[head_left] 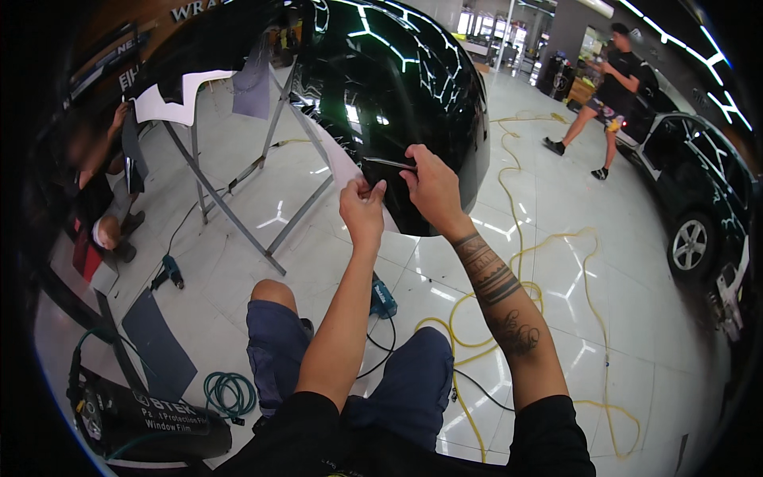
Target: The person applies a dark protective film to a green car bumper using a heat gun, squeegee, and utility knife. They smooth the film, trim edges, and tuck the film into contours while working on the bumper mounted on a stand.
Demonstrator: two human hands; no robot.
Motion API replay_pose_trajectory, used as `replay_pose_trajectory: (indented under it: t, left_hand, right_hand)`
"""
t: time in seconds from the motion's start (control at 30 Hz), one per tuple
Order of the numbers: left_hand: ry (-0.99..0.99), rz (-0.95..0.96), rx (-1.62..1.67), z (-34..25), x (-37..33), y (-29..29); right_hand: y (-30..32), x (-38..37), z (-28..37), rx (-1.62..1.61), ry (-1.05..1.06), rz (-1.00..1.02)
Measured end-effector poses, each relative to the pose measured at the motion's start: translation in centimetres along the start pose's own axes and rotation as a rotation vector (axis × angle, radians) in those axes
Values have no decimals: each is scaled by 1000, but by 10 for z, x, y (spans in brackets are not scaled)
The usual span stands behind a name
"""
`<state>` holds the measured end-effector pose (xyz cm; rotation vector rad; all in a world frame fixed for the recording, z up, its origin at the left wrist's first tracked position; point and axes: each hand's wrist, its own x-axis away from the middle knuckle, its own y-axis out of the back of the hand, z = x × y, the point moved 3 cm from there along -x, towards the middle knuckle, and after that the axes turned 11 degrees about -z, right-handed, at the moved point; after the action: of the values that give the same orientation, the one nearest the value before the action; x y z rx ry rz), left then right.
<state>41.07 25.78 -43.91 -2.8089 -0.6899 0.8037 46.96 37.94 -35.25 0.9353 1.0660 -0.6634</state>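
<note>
A large glossy black curved car panel (pixel 381 87) stands in front of me, its surface full of ceiling light reflections. Along its lower left edge runs a strip of white film-like sheet (pixel 342 164). My left hand (pixel 362 208) pinches the sheet at the panel's lower edge, thumb and fingers together. Just right of it, my right hand (pixel 434 188) is closed around a slim silver cutter (pixel 387 163), whose tip points left across the black surface. The fingers of the right hand partly hide the cutter's rear end.
Grey metal stand legs (pixel 216 200) rise at left, where another person (pixel 95 179) crouches. A heat gun (pixel 168 273), teal power tool (pixel 383 297), yellow hose (pixel 520 262) and black cylindrical tank (pixel 147 421) lie around me. A walking person (pixel 613 95) and dark car (pixel 690 183) are at right.
</note>
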Motion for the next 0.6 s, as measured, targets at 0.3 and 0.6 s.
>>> replay_pose_trajectory:
  t: [0.3,0.6]
  left_hand:
    - [-125,19,-126,-8,5,-1]
    - [430,406,517,10,6,7]
  right_hand:
    - [1,2,3,11,-37,-27]
    - [5,7,0,75,-87,0]
